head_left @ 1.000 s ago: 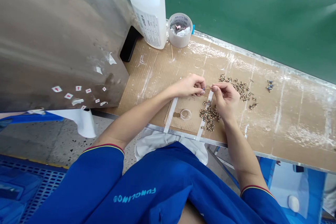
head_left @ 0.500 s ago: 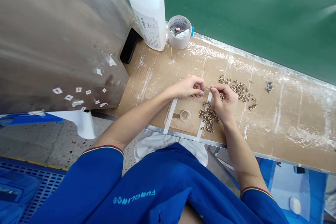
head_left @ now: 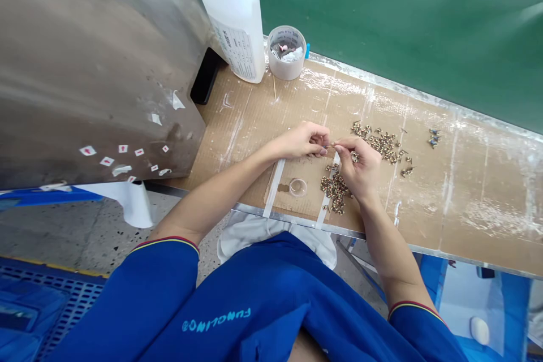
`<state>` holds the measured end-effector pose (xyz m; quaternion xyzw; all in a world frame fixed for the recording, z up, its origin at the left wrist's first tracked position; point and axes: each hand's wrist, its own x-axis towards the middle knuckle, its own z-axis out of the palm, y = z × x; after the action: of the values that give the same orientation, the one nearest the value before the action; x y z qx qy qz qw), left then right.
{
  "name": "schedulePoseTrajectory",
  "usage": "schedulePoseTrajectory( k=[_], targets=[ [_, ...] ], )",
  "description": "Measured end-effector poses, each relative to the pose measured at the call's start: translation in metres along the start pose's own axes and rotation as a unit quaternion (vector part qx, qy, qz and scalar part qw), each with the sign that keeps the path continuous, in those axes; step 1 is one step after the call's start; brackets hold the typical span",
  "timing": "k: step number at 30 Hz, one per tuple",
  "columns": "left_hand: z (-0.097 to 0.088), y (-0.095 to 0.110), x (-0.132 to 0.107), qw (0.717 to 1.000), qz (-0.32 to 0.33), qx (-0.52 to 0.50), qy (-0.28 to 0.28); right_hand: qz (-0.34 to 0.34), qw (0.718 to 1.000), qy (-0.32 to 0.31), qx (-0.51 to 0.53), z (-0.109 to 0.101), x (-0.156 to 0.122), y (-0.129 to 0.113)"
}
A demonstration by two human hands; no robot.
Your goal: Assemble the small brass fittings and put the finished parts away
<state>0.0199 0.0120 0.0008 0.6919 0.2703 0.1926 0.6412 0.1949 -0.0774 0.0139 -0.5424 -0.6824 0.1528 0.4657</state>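
My left hand [head_left: 309, 140] is closed in a pinch over the cardboard, holding a small part whose kind I cannot make out. My right hand [head_left: 360, 163] pinches a thin wooden toothpick [head_left: 331, 146], its tip up against the part at my left fingertips. Beneath and beside my right hand lie a near pile of small brass-coloured metal parts [head_left: 335, 189] and a looser far pile of them [head_left: 384, 144]. A small round clear dish [head_left: 297, 187] rests on the cardboard, nearer my body than my left hand.
A white bottle with a blue cap [head_left: 237, 31] stands at the back beside a tape roll [head_left: 287, 68] holding scraps. Another toothpick [head_left: 275, 89] leans by it. A black phone [head_left: 206, 76] lies against the metal panel [head_left: 106, 68] on the left. Several bluish parts [head_left: 433, 138] sit far right.
My right hand has come slightly closer to my left, and less of the toothpick shows between them. The view has shifted a little.
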Motion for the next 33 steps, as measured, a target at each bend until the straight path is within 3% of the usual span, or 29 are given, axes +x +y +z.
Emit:
schedulePoseTrajectory(
  k=[14,19,21,25,27,33],
  targets=[
    [0.000,-0.006,0.001,1.000,0.005,-0.015,-0.006,0.008,1.000,-0.008,-0.021,0.000,-0.002,-0.001],
    [-0.002,-0.002,0.000,0.999,-0.008,-0.044,-0.020,0.052,0.994,0.032,0.088,-0.010,0.002,-0.003],
    [-0.004,0.000,0.001,0.999,-0.003,-0.043,-0.029,0.038,0.989,-0.013,0.143,-0.015,0.003,-0.010],
    [-0.007,-0.001,0.002,0.999,0.014,-0.039,-0.030,-0.033,0.961,-0.209,0.177,-0.013,-0.001,-0.025],
    [-0.008,-0.002,0.003,0.999,0.015,-0.041,-0.027,-0.051,0.946,-0.273,0.166,-0.006,-0.006,-0.028],
    [-0.007,-0.003,0.003,0.999,0.007,-0.034,-0.021,-0.096,0.944,-0.309,0.066,0.008,-0.018,-0.023]
  ],
)
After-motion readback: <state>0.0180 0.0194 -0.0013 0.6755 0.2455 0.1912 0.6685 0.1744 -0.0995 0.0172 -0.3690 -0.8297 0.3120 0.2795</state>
